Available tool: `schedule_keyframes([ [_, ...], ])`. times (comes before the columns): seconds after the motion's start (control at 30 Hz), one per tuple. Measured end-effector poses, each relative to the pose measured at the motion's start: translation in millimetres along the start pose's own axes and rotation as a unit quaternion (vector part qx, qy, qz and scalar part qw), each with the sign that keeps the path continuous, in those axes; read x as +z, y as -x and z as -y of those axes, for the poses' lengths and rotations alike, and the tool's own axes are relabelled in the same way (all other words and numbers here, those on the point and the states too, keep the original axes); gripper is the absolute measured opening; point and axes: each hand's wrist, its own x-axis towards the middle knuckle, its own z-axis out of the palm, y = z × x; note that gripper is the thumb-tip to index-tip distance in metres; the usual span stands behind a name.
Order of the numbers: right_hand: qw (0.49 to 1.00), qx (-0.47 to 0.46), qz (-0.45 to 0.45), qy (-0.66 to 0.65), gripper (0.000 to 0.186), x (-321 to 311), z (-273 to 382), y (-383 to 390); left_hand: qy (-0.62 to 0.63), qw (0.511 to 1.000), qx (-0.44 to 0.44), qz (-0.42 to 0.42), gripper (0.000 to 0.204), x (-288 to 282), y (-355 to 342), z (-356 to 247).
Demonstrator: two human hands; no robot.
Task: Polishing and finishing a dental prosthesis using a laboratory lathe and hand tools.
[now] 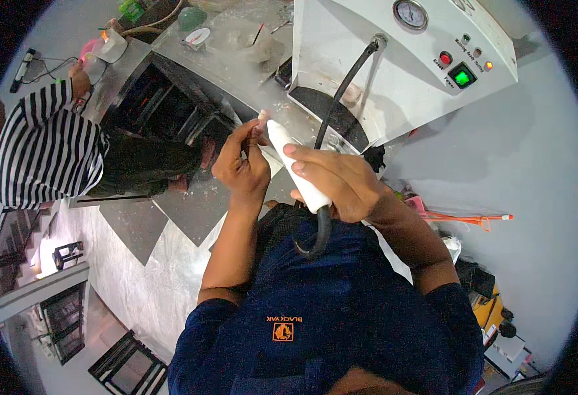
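Left hand (241, 166): pinches small pinkish piece (262, 118) over worktop (190, 204) edge. Right hand (341, 184): grips white handpiece (295, 168), tip touching piece; black hose (341, 89) to white machine (401, 59). Risk: tip slipping onto fingers if the pinch loosens.

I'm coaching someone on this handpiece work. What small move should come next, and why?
Probably ease the white handpiece tip onto the small pinkish piece pinched in the left hand: the right hand already grips the tool, aimed at it, tip close beside it.
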Motion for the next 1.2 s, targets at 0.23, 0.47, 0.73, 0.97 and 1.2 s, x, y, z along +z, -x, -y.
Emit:
schedule_keyframes([
  [0.23, 1.0, -0.004, 0.0, -0.003, 0.038, 0.6, 7.9, -0.3, -0.045, 0.999, 0.014, -0.002, 0.013, -0.4, 2.2, -1.7],
  [0.47, 1.0, -0.015, -0.021, 0.007, 0.039, 6.0, 5.7, 1.7, -0.033, 0.998, 0.05, -0.025, 0.008, 1.8, 6.6, 3.3],
  [0.73, 0.999, -0.013, -0.034, 0.01, 0.038, 7.6, 7.9, -0.1, -0.044, 0.998, -0.02, 0.032, 0.017, -4.7, 11.3, -3.6],
  [0.97, 1.0, 0.004, -0.012, -0.009, 0.047, 5.1, 9.6, 0.6, -0.045, 0.999, 0.009, 0.009, 0.016, -3.1, 7.6, -3.6],
  [1.2, 1.0, -0.016, -0.014, -0.001, 0.04, 6.4, 8.8, 1.5, -0.048, 0.997, 0.054, -0.019, 0.007, -0.9, 4.4, -2.8],
])
